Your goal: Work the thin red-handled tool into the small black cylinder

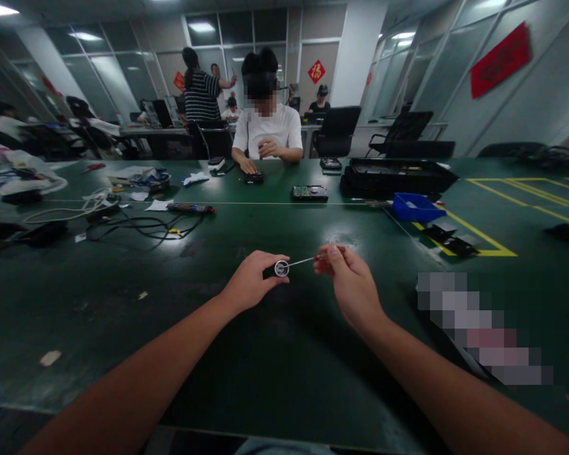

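Observation:
Between the thumb and fingers of my left hand point(253, 280) is a small round metal part point(281, 268) with a pale ring-shaped rim, its open end facing me. My right hand point(352, 281) grips a screwdriver by its handle, which the fingers mostly cover; a bit of red shows at its front. The thin screwdriver shaft point(301, 261) points left, and its tip reaches the inside of the ring. Whether the tip sits on a screw is too small to tell. Both hands are above the green table point(246, 392).
Across the table sits a person point(268, 133) with hands on a dark device. A hard drive point(309, 193), a black tray point(398, 177) and a blue bin point(416, 206) lie farther back. Cables point(146, 227) and an electric screwdriver point(189, 208) are left; a blurred-out object point(478, 328) is right.

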`<state>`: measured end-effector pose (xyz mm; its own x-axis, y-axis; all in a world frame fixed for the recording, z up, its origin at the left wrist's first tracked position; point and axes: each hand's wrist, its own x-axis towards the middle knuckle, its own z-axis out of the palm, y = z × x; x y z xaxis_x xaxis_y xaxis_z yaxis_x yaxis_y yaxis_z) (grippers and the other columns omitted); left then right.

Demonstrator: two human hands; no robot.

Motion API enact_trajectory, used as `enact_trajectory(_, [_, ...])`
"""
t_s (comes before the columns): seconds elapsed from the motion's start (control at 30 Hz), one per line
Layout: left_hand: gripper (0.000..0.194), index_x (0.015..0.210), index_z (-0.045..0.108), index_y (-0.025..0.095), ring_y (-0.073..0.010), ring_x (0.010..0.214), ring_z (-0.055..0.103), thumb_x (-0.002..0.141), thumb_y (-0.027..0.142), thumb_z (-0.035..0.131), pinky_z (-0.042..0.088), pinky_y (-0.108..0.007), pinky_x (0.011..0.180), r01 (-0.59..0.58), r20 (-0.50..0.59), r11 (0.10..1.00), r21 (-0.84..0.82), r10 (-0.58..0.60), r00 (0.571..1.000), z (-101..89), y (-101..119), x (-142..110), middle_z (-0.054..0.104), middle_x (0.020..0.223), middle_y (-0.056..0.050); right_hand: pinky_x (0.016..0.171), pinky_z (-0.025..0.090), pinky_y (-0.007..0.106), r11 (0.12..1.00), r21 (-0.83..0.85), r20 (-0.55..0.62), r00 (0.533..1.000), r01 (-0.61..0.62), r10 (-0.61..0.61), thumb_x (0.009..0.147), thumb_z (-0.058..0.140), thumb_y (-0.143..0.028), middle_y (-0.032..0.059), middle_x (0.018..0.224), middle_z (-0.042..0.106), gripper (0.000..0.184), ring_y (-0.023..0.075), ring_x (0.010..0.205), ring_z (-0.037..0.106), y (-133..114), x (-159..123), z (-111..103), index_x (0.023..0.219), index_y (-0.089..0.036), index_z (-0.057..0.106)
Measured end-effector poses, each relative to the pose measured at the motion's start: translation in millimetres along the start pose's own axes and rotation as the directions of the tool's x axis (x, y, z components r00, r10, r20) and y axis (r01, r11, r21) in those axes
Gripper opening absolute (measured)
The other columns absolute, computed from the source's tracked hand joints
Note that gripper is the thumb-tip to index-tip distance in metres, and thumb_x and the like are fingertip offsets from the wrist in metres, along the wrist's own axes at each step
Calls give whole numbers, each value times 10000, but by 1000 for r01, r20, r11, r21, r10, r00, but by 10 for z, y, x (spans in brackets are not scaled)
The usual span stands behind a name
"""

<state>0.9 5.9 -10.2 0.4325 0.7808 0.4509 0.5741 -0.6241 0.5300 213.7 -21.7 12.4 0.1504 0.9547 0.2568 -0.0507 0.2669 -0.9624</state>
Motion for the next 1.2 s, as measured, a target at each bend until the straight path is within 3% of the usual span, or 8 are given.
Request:
enact_trajectory(0.1, [394, 1219, 669, 244, -234, 1099, 620, 840, 278, 770, 461, -407, 969, -22, 21, 1000, -3, 22, 1000, -11, 16, 6, 725, 1164, -31, 694, 530, 331, 1000, 29, -48, 999, -8, 10, 953, 553, -427, 26, 822, 666, 244, 165, 719, 647, 25, 33, -16, 941, -197, 633])
enact_trajectory(0.23, [388, 1214, 672, 241, -235, 1076, 629, 842, 295, 768, 463, -405, 952, -7, 8, 1000, 2, 7, 1000, -15, 35, 10, 729, 1139, -34, 716, 531, 337, 976, -175, -5, 992, 127, -130, 982, 513, -416, 30, 824, 675, 239, 171, 737, 652, -49, -39, -12, 984, -202, 618])
enact_trajectory(0.47, [376, 1208, 672, 257, -240, 1059, 641, 846, 306, 762, 464, -420, 963, 10, 0, 1000, 12, -10, 1000, -13, 46, 6, 732, 1127, -31, 742, 536, 343, 849, -419, 186, 945, 323, -268, 1014, 469, -353, 48, 879, 720, 194, 197, 811, 711, -129, -153, -19, 1077, -217, 592])
enact_trajectory(0.67, [371, 1201, 675, 261, -243, 1067, 641, 845, 320, 761, 466, -419, 961, 29, -17, 999, 26, -28, 999, -11, 19, 4, 730, 1134, -31, 719, 521, 318, 681, -573, 286, 890, 455, -354, 972, 555, -342, 55, 915, 755, 190, 196, 799, 718, -211, -165, -44, 1066, -210, 655])
enact_trajectory(0.8, [362, 1189, 680, 248, -237, 1061, 643, 844, 315, 763, 469, -410, 956, 24, -23, 1000, 19, -23, 999, -7, 16, -1, 732, 1126, -34, 633, 480, 278, 611, -625, 271, 869, 486, -414, 922, 638, -381, 24, 780, 727, 185, 166, 673, 674, -239, -156, -52, 882, -207, 683])
enact_trajectory(0.93, [357, 1193, 678, 248, -234, 1075, 639, 849, 296, 757, 465, -411, 965, 20, -22, 1000, 12, -20, 1000, -4, 17, -7, 730, 1138, -33, 520, 390, 250, 573, -669, 247, 869, 473, -429, 882, 677, -439, -27, 570, 603, 338, 117, 499, 551, -224, -159, -52, 651, -211, 582])
enact_trajectory(1.2, [369, 1208, 670, 253, -240, 1096, 635, 851, 294, 756, 460, -423, 976, 14, -6, 1000, 13, -14, 1000, -2, 16, -8, 726, 1160, -35, 459, 261, 258, 494, -728, 258, 857, 476, -445, 904, 606, -529, -50, 434, 412, 562, 93, 422, 391, -219, -160, -58, 491, -215, 392])
